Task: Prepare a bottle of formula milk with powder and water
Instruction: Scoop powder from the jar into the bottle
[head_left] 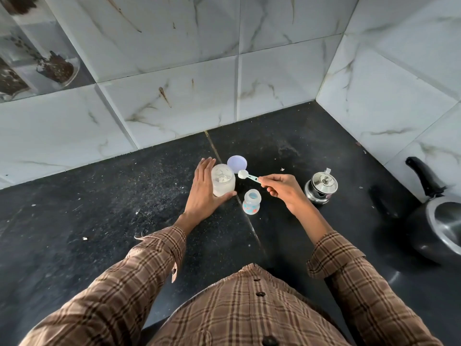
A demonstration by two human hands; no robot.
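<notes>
An open jar of white formula powder (223, 180) stands on the black counter (99, 208). My left hand (203, 193) wraps its left side, thumb curled under the base, fingers fairly straight along the wall. My right hand (283, 189) pinches the handle of a small scoop (245, 175); the scoop's bowl, heaped with white powder, hovers just right of the jar's mouth. A small open baby bottle (251, 202) with coloured prints stands below the scoop, between my hands. The jar's pale lid (237, 164) lies behind the jar.
A small steel kettle (321, 188) with a lid stands right of my right hand. A black pot with a long handle (439, 221) sits at the right edge. Tiled walls (174, 96) close the back and right. Jars (50, 66) show at upper left.
</notes>
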